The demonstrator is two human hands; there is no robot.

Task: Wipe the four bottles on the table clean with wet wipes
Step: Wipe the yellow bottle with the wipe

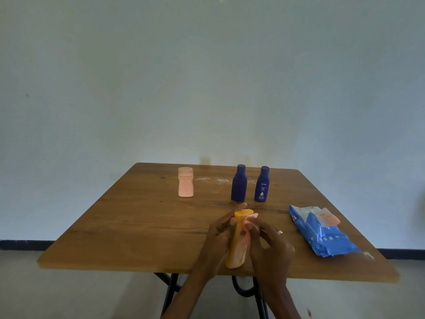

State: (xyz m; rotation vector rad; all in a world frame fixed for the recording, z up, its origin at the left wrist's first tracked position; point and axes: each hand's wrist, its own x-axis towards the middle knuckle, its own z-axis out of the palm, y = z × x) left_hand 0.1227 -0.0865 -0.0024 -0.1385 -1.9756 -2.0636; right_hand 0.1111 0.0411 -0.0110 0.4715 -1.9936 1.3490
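Both hands on yellow bottle; beyond, pink bottle, two blue bottles.

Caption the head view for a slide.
Left hand holds the yellow bottle while right hand rubs it with a wet wipe.

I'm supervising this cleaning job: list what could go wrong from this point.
1. The wet wipe may make the yellow bottle slippery; held above the table's near edge, it could slip from the left hand and right hand to the floor.
2. The two blue bottles stand just beyond the hands; a forward sweep might topple them.
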